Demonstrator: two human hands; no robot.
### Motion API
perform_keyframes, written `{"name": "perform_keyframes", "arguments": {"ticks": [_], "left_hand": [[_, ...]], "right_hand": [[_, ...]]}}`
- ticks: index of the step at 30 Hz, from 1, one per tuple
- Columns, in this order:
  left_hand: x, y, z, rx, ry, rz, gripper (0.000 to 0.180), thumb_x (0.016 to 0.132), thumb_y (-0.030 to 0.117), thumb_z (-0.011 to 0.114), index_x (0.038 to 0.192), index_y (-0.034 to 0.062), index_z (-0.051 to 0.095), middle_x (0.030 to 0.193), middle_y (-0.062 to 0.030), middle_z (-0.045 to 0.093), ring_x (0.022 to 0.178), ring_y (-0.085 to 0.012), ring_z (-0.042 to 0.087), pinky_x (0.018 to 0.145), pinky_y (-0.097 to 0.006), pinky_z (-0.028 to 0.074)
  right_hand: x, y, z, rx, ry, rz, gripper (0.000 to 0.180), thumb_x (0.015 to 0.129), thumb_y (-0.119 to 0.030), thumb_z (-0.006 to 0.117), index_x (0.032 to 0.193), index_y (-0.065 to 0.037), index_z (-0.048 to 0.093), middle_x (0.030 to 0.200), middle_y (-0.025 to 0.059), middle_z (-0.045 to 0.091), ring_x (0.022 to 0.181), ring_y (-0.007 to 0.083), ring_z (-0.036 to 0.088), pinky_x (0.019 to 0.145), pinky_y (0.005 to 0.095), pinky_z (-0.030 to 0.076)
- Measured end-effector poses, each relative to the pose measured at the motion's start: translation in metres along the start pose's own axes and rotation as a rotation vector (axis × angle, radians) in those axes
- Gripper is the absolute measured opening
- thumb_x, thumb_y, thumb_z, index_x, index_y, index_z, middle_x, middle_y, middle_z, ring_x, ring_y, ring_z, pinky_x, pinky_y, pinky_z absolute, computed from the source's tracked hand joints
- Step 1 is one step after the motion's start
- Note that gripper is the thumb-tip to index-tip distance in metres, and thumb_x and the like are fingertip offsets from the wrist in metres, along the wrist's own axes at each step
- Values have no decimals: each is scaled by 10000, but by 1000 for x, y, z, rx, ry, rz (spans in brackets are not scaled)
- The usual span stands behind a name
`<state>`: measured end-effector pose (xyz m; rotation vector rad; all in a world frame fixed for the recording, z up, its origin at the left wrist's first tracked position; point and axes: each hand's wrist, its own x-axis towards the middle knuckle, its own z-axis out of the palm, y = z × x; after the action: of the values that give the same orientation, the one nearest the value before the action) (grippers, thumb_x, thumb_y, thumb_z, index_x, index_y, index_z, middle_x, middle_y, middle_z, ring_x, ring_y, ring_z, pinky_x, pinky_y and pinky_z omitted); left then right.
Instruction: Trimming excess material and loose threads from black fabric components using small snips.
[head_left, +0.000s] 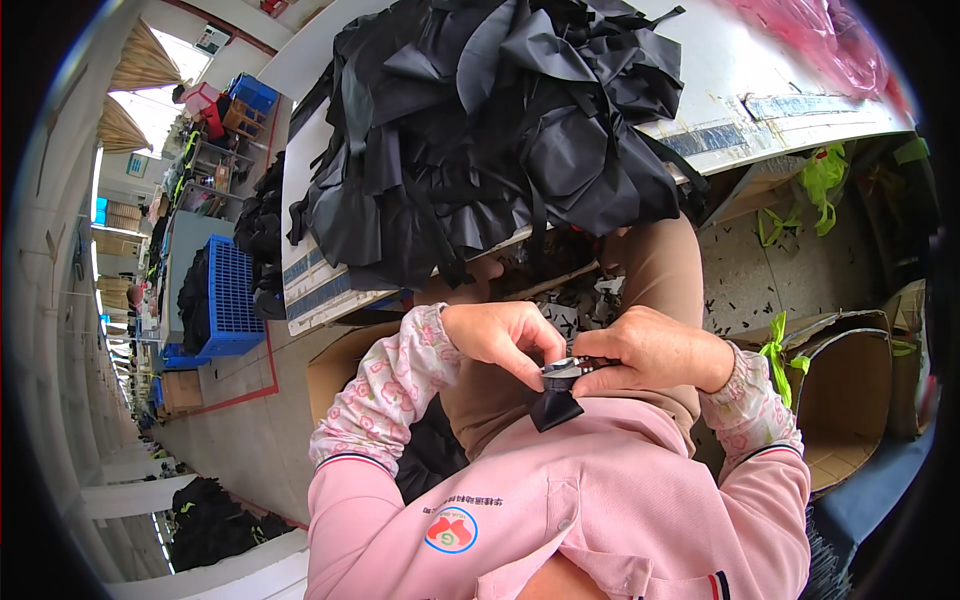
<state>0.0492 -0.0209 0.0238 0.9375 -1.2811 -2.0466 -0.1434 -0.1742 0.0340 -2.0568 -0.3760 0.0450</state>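
Above my lap, my two hands are close together. My left hand (pixel 507 338) is closed, with its thumb and fingertips pinching the upper edge of a small black fabric piece (pixel 556 410). My right hand (pixel 655 350) is closed around small metal thread snips (pixel 566 367), whose shiny blades lie across the top of the fabric, near the left fingertips. The fabric hangs down in a point in front of my pink shirt. Just where the blades meet the fabric is too small to tell. A large heap of black fabric pieces (pixel 490 130) lies in front of me.
The heap covers much of a white table (pixel 720 130) with a worn edge. Pink plastic film (pixel 820 45) lies at its far right. Cardboard boxes (pixel 845 400) stand at my right, with green strips tied on. A blue crate (pixel 233 295) stands at the left. Dark scraps litter the floor.
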Motion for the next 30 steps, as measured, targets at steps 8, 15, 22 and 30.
{"name": "perform_keyframes", "arguments": {"ticks": [8,15,22,30], "left_hand": [[-2,-6,4,-163,106,-11,102,843,23,683,933,-20,657,879,-5,613,837,-76,551,784,-237,443],[6,-12,26,-122,821,262,108,853,-40,634,957,-23,653,929,-18,623,868,-93,575,817,-235,461],[11,-13,35,-39,932,373,108,849,-48,642,956,-34,649,958,-31,612,897,-104,571,828,-242,458],[9,-13,36,82,952,404,83,848,-51,658,929,-44,641,956,-29,582,872,-90,552,794,-232,454]], "right_hand": [[-10,11,2,42,58,8,335,837,-348,707,870,-29,609,579,169,539,542,367,552,503,407,421],[-10,3,24,-189,561,189,349,808,-323,742,849,-42,540,618,111,606,543,318,606,485,383,467],[2,-2,30,-291,601,174,338,809,-313,740,858,-43,542,626,92,618,531,290,614,479,370,473],[0,1,26,-12,553,247,355,812,-329,744,814,-23,563,582,130,570,508,312,578,477,371,443]]}}
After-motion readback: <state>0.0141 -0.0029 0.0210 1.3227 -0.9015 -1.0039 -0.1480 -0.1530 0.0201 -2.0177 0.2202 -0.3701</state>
